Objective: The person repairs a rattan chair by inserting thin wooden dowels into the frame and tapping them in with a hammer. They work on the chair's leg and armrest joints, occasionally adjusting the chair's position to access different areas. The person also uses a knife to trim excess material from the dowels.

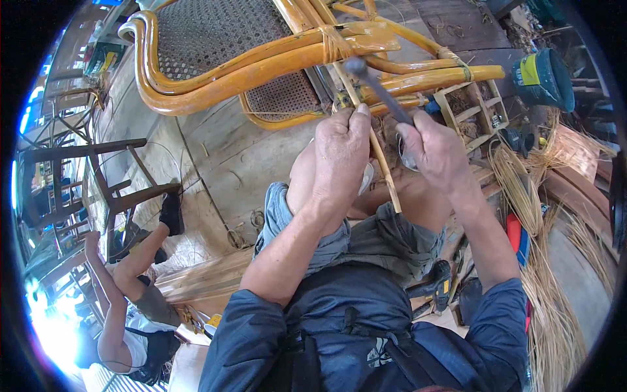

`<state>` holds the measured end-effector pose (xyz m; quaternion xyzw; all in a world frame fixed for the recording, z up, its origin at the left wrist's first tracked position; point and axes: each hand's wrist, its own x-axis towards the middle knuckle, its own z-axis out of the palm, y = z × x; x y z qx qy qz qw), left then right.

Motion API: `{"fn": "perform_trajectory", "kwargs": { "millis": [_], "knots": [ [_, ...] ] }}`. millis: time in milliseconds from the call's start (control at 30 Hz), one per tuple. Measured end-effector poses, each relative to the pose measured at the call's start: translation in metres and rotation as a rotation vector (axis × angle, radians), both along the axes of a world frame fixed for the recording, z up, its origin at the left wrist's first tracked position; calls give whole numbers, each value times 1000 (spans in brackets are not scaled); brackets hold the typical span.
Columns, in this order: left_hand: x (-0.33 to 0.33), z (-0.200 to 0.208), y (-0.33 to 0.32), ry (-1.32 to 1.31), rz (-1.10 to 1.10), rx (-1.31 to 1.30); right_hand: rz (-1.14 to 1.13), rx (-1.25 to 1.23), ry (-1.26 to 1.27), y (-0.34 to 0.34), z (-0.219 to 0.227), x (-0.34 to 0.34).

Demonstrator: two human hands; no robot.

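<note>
My left hand (343, 150) is closed round a thin, pale cane stick (385, 170), thumb pressed along it. The stick slants from the chair frame down past my knees. In my right hand (436, 147) is a dark hammer (385, 95), gripped by its handle, its rounded head up near the stick's upper end. Ahead of both hands lies a glossy orange-brown rattan chair (261, 62) with woven cane panels. A cane binding (335, 44) wraps its curved poles just beyond the hammer head.
A dark teal bucket (555, 85) and a small wooden frame (467, 114) stand at the right. Long cane strips (555, 313) lie in a bundle by my right arm, near a cordless drill (441, 287). At the left are a wooden chair (108, 176) and a seated person (134, 326).
</note>
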<state>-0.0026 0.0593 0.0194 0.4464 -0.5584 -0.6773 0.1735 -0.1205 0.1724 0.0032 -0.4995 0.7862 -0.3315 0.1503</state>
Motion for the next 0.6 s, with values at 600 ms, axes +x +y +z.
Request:
{"fn": "perform_trajectory", "kwargs": {
  "millis": [600],
  "knots": [
    [2, -9, -2, -20, -30, -15, -26, -61, -110, 2, 16, 9]
  ]
}}
